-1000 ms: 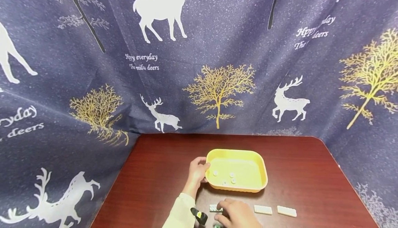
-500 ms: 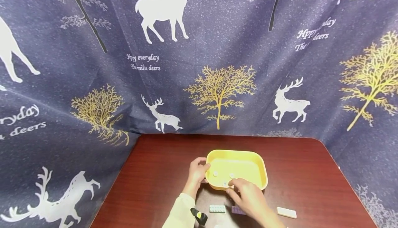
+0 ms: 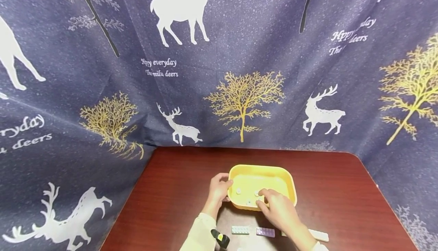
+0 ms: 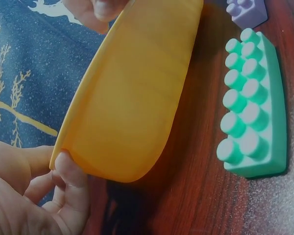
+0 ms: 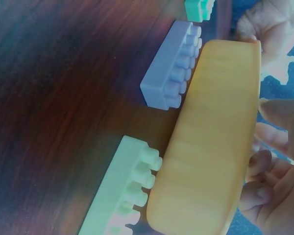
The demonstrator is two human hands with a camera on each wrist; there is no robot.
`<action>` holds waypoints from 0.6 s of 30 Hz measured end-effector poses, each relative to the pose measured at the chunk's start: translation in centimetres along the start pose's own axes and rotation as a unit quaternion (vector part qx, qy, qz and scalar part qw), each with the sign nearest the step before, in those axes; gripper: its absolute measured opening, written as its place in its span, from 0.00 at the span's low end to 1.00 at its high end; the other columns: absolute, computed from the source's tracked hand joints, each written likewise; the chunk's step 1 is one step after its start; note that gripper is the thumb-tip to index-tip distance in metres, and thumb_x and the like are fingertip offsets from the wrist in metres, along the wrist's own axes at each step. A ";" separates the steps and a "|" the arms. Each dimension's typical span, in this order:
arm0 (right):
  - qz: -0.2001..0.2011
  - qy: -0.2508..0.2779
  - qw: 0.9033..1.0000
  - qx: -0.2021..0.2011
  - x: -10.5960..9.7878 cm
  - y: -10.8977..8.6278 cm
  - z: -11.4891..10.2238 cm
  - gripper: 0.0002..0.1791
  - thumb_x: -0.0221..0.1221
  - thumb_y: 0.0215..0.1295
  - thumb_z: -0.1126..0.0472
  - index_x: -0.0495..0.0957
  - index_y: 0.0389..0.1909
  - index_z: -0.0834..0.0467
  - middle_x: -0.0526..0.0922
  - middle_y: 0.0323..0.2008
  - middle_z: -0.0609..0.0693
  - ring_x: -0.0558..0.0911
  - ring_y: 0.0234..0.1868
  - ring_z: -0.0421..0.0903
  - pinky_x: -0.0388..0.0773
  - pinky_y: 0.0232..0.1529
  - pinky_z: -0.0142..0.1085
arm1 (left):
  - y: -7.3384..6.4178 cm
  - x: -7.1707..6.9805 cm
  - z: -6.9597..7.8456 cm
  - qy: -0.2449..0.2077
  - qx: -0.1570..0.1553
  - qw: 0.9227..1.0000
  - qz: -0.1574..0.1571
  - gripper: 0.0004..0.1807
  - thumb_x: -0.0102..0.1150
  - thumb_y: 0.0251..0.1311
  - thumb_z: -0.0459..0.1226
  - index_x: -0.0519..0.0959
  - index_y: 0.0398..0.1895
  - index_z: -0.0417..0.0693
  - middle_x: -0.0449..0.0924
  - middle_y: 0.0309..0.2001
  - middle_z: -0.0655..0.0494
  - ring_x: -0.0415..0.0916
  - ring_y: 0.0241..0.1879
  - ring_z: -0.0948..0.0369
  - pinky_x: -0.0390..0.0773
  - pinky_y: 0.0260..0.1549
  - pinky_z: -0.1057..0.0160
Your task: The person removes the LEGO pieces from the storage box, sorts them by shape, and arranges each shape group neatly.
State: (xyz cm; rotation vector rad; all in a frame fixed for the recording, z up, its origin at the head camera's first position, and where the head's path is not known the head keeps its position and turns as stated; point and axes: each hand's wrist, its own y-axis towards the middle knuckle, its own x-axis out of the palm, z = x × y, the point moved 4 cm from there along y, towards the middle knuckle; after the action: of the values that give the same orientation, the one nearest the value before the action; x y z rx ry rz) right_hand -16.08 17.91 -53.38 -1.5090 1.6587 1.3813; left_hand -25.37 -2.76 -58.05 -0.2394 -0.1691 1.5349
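My left hand (image 3: 218, 187) grips the left end of a yellow plastic tub (image 3: 261, 170), thumb over the rim. In the left wrist view the fingers of that hand (image 4: 71, 183) press the tub's outer wall (image 4: 132, 107). Over the near side of the tub, my right hand (image 3: 278, 208) reaches in with thumb and forefinger close around a tiny white piece; I cannot tell whether they pinch it. Other small white round pieces (image 3: 238, 191) lie on the tub's floor. From the right wrist, the tub wall (image 5: 210, 132) hides the fingertips of the right hand (image 5: 277, 181).
In front of the tub lie studded toy blocks in a row: mint green (image 3: 240, 230), purple (image 3: 265, 232) and a pale one (image 3: 319, 235). My right forearm partly covers another, pale green in the right wrist view (image 5: 120, 191). A patterned cloth (image 3: 239, 53) hangs behind the brown table (image 3: 184, 171).
My right hand has moved from the blocks at the table's near side up and into the tub, uncovering the mint and purple blocks. The left hand keeps its grip on the tub.
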 end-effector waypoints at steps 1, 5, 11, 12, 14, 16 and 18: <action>0.002 -0.001 1.000 0.001 0.0 0.1 0.1 0.12 0.73 0.58 0.53 0.84 0.40 0.51 0.80 0.26 0.40 0.77 0.26 0.36 0.76 0.26 0.34 | 0.0 0.0 0.0 -0.001 0.000 1.000 0.000 0.20 0.63 0.65 0.30 0.78 0.60 0.38 0.80 0.36 0.38 0.77 0.18 0.58 0.74 0.07 0.71; 0.003 -0.006 1.000 0.008 0.2 0.5 0.5 0.12 0.73 0.56 0.54 0.84 0.39 0.51 0.78 0.25 0.40 0.76 0.25 0.37 0.75 0.25 0.34 | 0.0 0.1 0.0 -0.001 -0.004 1.000 0.000 0.19 0.63 0.65 0.31 0.78 0.60 0.38 0.80 0.34 0.38 0.75 0.17 0.59 0.73 0.06 0.71; -0.016 -0.009 1.000 0.026 0.7 1.3 1.2 0.13 0.74 0.56 0.53 0.83 0.40 0.50 0.75 0.23 0.38 0.74 0.23 0.38 0.73 0.22 0.35 | -0.1 0.2 0.2 0.001 -0.006 1.000 0.004 0.19 0.63 0.66 0.31 0.78 0.59 0.39 0.80 0.35 0.39 0.75 0.17 0.59 0.73 0.06 0.71; -0.019 -0.009 0.999 0.030 0.8 1.5 1.3 0.14 0.74 0.56 0.52 0.83 0.40 0.50 0.75 0.23 0.38 0.74 0.23 0.38 0.72 0.22 0.35 | -0.1 0.2 0.2 0.002 -0.005 1.000 0.004 0.19 0.63 0.66 0.31 0.78 0.59 0.39 0.80 0.35 0.39 0.75 0.17 0.59 0.73 0.06 0.71; -0.028 -0.007 0.999 0.039 1.1 1.8 1.6 0.14 0.73 0.57 0.51 0.83 0.41 0.51 0.74 0.22 0.38 0.73 0.22 0.38 0.72 0.21 0.36 | -0.1 0.2 0.2 0.002 -0.004 1.000 0.004 0.19 0.62 0.66 0.30 0.78 0.59 0.38 0.80 0.35 0.39 0.75 0.17 0.59 0.73 0.06 0.71; -0.039 -0.008 0.998 0.049 1.5 2.1 1.8 0.14 0.73 0.58 0.51 0.83 0.42 0.50 0.73 0.21 0.37 0.73 0.22 0.38 0.72 0.20 0.36 | -0.1 0.2 0.1 0.001 -0.006 1.000 0.004 0.19 0.62 0.66 0.30 0.78 0.59 0.38 0.80 0.34 0.41 0.75 0.17 0.59 0.73 0.06 0.71; -0.049 -0.005 0.997 0.059 1.9 2.4 2.0 0.14 0.72 0.59 0.50 0.83 0.43 0.50 0.73 0.21 0.37 0.72 0.22 0.38 0.72 0.20 0.36 | -0.1 0.2 0.1 -0.001 -0.006 1.000 0.003 0.19 0.62 0.66 0.30 0.78 0.59 0.38 0.79 0.33 0.41 0.75 0.16 0.59 0.73 0.07 0.71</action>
State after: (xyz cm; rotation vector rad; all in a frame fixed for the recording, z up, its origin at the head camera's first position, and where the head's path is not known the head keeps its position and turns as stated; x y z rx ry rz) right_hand -19.28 18.62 -54.91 -1.4925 1.6087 1.2156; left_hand -25.25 -2.61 -57.93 -0.2479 -0.1786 1.5406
